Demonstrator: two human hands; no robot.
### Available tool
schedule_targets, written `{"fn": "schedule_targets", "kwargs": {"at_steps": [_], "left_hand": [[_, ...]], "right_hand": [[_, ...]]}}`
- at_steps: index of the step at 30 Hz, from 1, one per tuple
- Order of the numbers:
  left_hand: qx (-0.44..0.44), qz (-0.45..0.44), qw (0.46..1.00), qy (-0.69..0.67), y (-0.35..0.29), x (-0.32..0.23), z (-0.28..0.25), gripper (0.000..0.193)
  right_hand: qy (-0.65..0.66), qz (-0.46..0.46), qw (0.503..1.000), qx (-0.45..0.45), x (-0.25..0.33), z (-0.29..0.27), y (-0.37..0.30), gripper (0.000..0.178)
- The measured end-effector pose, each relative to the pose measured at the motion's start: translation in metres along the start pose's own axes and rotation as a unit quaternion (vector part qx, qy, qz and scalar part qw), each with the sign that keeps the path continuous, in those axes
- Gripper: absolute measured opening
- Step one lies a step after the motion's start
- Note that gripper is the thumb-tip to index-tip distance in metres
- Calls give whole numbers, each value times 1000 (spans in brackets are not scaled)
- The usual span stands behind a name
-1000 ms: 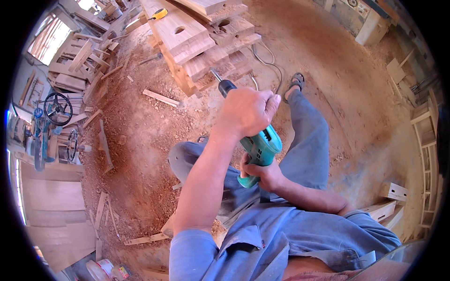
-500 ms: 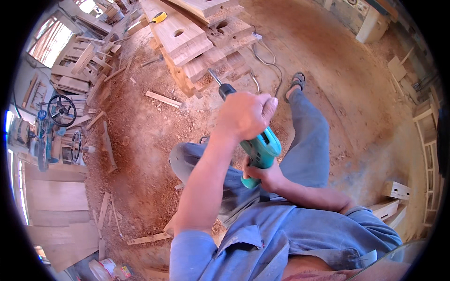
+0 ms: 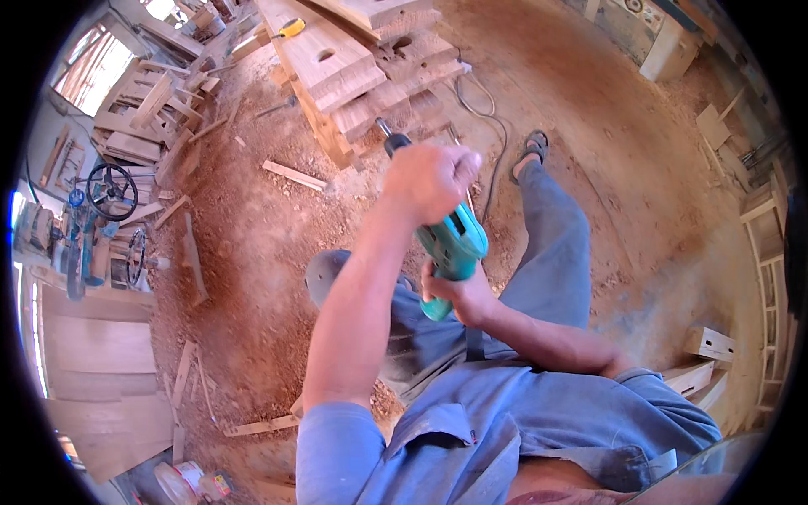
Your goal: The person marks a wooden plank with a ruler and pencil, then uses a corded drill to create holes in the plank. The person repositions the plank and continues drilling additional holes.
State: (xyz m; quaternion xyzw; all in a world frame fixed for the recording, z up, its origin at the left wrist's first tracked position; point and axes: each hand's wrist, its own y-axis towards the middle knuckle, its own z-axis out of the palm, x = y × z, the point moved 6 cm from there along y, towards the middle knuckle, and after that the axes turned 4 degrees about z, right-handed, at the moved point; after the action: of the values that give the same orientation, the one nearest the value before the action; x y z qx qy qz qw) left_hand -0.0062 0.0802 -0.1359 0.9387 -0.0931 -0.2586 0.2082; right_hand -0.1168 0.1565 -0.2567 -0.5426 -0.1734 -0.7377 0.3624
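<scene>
A teal power drill (image 3: 454, 246) is held in both my hands, pointing forward and slightly left. My left hand (image 3: 427, 181) is closed over its front end, just behind the black chuck (image 3: 397, 144). Lower down, my right hand (image 3: 461, 295) wraps round the handle. A metal bit (image 3: 383, 126) sticks out of the chuck toward the end face of a wooden board (image 3: 364, 114) in the stack. I cannot tell whether its tip touches the wood. The upper board (image 3: 332, 67) has an oval hole.
A yellow tape measure (image 3: 291, 28) lies on the stack. A cable (image 3: 497, 109) runs over the dusty floor. Loose wood strips (image 3: 295, 176) lie among shavings. At left stands a machine with black handwheels (image 3: 112, 195); holed wooden pieces (image 3: 711, 344) sit at right.
Both hands and the drill have shifted forward and a little left. Less of the bit now shows between chuck and boards. The view has moved slightly.
</scene>
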Motion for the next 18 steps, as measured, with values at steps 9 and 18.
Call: {"fn": "schedule_targets", "kwargs": {"at_steps": [9, 18], "left_hand": [[71, -23, 997, -5, -3, 8, 13, 37], [5, -25, 1000, -4, 4, 4, -5, 38]], "right_hand": [[-8, 22, 1000, -6, -9, -2, 0, 12], [2, 47, 999, -21, -22, -10, 3, 8]]}}
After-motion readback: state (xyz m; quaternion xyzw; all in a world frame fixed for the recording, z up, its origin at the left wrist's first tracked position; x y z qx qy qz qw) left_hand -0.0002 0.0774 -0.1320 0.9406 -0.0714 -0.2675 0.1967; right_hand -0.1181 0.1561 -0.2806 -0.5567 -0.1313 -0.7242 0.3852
